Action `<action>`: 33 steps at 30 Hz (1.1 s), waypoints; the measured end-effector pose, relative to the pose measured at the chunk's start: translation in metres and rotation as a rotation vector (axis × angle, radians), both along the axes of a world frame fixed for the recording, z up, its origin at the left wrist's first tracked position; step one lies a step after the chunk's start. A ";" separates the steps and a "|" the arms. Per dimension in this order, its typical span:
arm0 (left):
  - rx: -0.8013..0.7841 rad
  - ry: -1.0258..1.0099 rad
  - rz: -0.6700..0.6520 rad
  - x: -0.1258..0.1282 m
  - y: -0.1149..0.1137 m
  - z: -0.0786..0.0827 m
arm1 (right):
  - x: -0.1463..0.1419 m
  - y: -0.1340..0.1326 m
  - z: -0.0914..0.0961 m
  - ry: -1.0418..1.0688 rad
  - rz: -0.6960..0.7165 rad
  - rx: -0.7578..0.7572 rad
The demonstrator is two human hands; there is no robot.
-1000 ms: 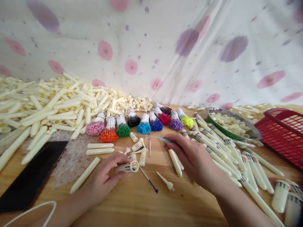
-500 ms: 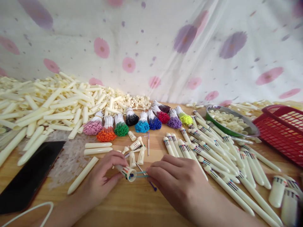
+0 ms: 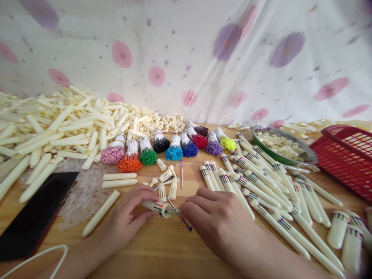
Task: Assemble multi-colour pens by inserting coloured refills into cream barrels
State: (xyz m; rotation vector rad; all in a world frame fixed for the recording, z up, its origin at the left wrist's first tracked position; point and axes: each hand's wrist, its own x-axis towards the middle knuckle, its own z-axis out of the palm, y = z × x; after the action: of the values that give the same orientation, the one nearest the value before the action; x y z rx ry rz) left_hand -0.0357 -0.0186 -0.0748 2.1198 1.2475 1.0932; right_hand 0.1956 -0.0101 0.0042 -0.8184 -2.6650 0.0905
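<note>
My left hand (image 3: 128,211) pinches a cream slotted pen barrel (image 3: 157,207) between thumb and fingers, its round open end facing right. Coloured sliders show in its slots. Closed at that opening, my right hand (image 3: 216,219) grips thin light-blue pen refills (image 3: 174,211), whose other ends reach into the barrel. Their exact number is hard to make out. On the wood under my right fingers lies a dark-blue refill (image 3: 186,224). Just behind my hands are several loose slotted cream parts (image 3: 172,188) with a few refills among them.
Bundles of coloured refills, such as the orange bundle (image 3: 130,161), stand in a row. A heap of cream barrels (image 3: 58,124) fills the left, above a phone (image 3: 37,213). Multicolour pens (image 3: 261,182) cover the right, near a bowl (image 3: 283,149) and a red basket (image 3: 345,155).
The barrel's open end has turned and shifted slightly right, toward my right hand. Less of the light-blue refills shows between the opening and my right fingers. The view has shifted slightly.
</note>
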 end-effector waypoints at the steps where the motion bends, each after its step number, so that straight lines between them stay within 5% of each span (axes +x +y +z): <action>1: -0.001 0.004 -0.003 0.000 0.000 0.000 | 0.000 0.000 0.000 -0.004 -0.002 -0.005; 22: -0.217 -0.053 -0.082 0.002 -0.004 0.005 | 0.007 0.014 0.002 0.114 0.049 -0.060; 29: -0.462 -0.178 -0.198 0.000 -0.006 0.001 | 0.006 0.014 0.004 0.148 0.156 -0.027; 33: -0.412 -0.155 -0.122 -0.001 -0.005 0.001 | 0.006 0.013 0.005 0.119 0.134 -0.020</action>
State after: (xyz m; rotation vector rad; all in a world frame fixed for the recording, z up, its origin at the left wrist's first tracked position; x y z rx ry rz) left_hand -0.0363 -0.0238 -0.0733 1.7418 1.1398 0.8441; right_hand 0.2015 0.0031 0.0091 -0.6198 -2.6068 0.1928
